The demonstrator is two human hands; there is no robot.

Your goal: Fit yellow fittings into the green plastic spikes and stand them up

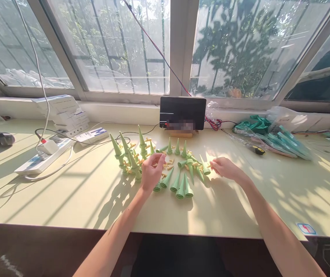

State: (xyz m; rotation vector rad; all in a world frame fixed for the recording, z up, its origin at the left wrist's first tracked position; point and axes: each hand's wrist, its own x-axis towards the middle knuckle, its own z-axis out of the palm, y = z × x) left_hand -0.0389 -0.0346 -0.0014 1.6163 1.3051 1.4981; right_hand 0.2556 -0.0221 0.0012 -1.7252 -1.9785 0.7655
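Observation:
Several green plastic cones [182, 184] lie and stand in a loose heap on the pale desk [75, 200], mixed with small tan pegs [169, 164]. A few taller assembled green spikes [130, 157] stand upright at the heap's left. My left hand [151, 172] hovers over the heap's middle with fingers curled together near the tan pegs; what it holds, if anything, is hidden. My right hand [225, 168] rests at the heap's right edge, fingertips pinched by a green cone [204, 169].
A black screen [182, 113] stands at the back under the window. A white power strip [45, 156] with cables and stacked white boxes [63, 111] lie at the left. Bags of green parts [280, 138] sit at the right. The desk's front edge runs near my forearms.

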